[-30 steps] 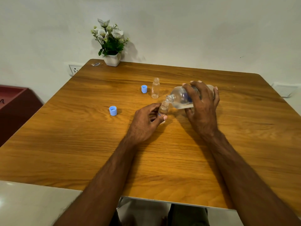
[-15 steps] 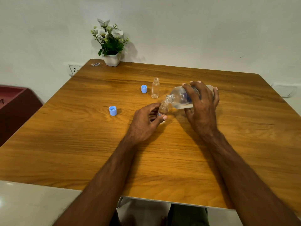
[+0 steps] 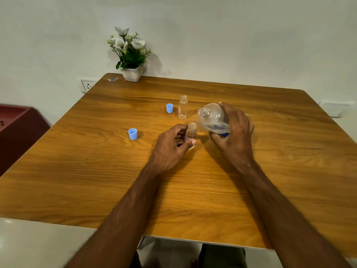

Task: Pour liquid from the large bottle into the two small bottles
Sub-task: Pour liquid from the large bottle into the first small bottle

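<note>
The left hand (image 3: 170, 149) clasped the near small bottle (image 3: 191, 132); the right hand (image 3: 234, 136) clasped the large bottle (image 3: 212, 118), tilted. The far small bottle (image 3: 182, 107) looked empty, apparently unfilled.

a wooden table (image 3: 77, 171) with rounded corners stood against a plain white wall (image 3: 231, 35). on its far left corner sat a white pot of flowers (image 3: 132, 55) (white blooms, green leaves). left of the pot, a wall socket (image 3: 87, 86); further left, dark red furniture (image 3: 17, 128).
</note>
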